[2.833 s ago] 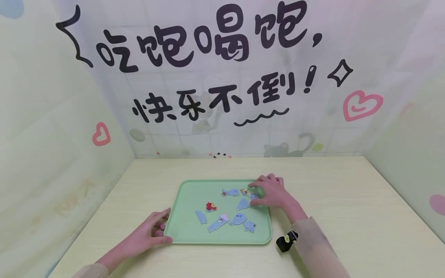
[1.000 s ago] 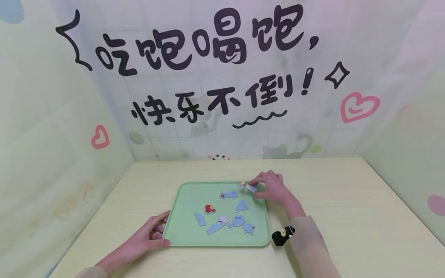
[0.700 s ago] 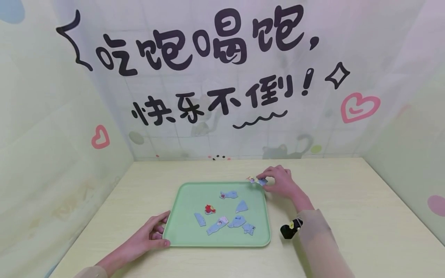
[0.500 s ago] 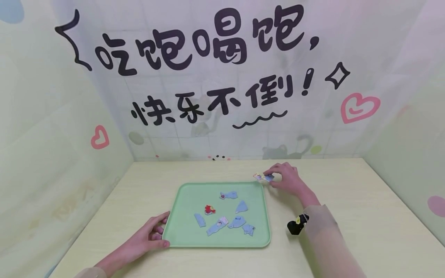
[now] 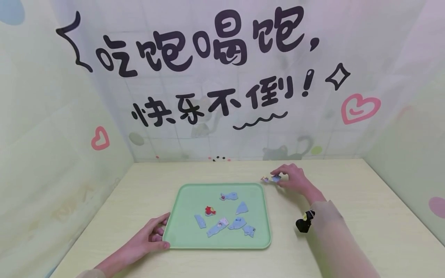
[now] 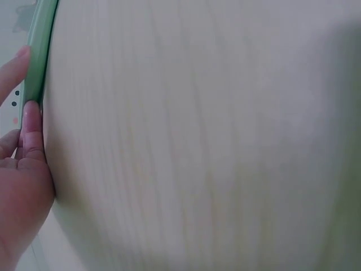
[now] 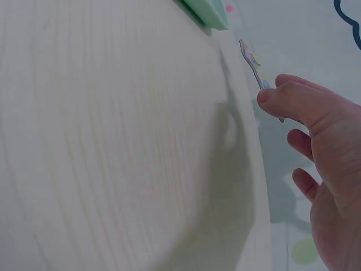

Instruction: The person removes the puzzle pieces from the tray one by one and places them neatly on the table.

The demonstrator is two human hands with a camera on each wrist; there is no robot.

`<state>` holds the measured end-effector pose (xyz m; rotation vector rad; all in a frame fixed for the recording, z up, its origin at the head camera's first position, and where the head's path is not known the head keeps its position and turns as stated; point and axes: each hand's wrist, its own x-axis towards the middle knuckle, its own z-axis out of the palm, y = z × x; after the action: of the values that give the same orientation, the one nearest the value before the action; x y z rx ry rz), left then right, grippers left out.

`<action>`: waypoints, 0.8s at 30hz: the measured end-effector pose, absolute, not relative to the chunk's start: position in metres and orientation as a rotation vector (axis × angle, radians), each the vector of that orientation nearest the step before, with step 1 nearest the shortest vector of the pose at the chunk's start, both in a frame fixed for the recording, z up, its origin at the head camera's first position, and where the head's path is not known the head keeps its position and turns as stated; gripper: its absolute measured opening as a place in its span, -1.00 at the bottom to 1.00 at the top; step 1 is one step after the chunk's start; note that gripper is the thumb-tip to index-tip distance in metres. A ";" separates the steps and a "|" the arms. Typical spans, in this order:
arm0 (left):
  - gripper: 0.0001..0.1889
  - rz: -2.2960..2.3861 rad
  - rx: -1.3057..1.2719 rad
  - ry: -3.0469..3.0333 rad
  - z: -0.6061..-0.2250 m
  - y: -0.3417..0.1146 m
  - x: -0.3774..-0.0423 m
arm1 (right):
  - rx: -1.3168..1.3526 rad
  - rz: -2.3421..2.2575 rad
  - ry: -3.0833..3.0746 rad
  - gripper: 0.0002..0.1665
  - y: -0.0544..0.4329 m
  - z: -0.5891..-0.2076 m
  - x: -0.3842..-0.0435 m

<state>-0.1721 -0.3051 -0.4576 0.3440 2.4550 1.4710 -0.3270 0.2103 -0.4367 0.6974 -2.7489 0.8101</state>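
Note:
At the far right, beyond the tray's back corner, my right hand (image 5: 295, 179) pinches a flat jigsaw piece (image 5: 265, 179) between thumb and fingers. The piece is blue with a yellow, white and red printed end. The right wrist view shows the piece (image 7: 250, 58) edge-on, raised above the table. My left hand (image 5: 146, 235) holds the left rim of the light green tray (image 5: 194, 247) near its front corner, other fingers bent below the rim. Several blue jigsaw pieces (image 5: 217, 227) lie scattered in the tray, along with a red and yellow one (image 5: 210, 210).
The pale wooden table (image 5: 347, 216) extends on both sides of the tray. A back wall (image 5: 222, 135) with large black lettering and side walls enclose it. A black object (image 5: 304, 221) with a yellow mark hangs at the right sleeve.
My right hand lifts the blue and yellow jigsaw piece from the tray's back right corner and carries it rightward past the rim. My left hand stays at the tray's left edge.

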 end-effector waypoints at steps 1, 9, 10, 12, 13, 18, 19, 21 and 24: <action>0.02 1.471 0.345 2.456 -0.458 -0.305 -0.172 | 0.697 0.809 -2.757 -0.58 0.211 -0.438 -0.327; 0.00 1.485 0.369 2.453 -0.461 -0.307 -0.173 | 0.735 0.830 -2.804 -0.63 0.218 -0.448 -0.331; 0.01 1.488 0.371 2.452 -0.462 -0.307 -0.173 | 0.752 0.849 -2.801 -0.64 0.219 -0.450 -0.332; 0.00 1.487 0.371 2.452 -0.462 -0.306 -0.172 | 0.790 0.888 -2.796 -0.65 0.220 -0.452 -0.333; 0.00 1.490 0.369 2.451 -0.461 -0.306 -0.172 | 0.803 0.906 -2.794 -0.66 0.220 -0.453 -0.333; 0.00 1.498 0.375 2.440 -0.460 -0.305 -0.172 | 0.860 0.998 -2.806 -0.67 0.221 -0.452 -0.333; 0.00 1.498 0.376 2.439 -0.460 -0.305 -0.172 | 0.871 1.011 -2.810 -0.67 0.221 -0.452 -0.333; 0.00 1.493 0.369 2.438 -0.460 -0.305 -0.172 | 0.891 1.030 -2.821 -0.67 0.221 -0.450 -0.333; 0.00 1.485 0.373 2.437 -0.459 -0.306 -0.172 | 0.904 1.047 -2.840 -0.67 0.221 -0.447 -0.334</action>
<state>-0.1724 -0.3059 -0.4587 0.3733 2.4372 1.4854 -0.3339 0.2214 -0.4471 0.9040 -2.8402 1.0468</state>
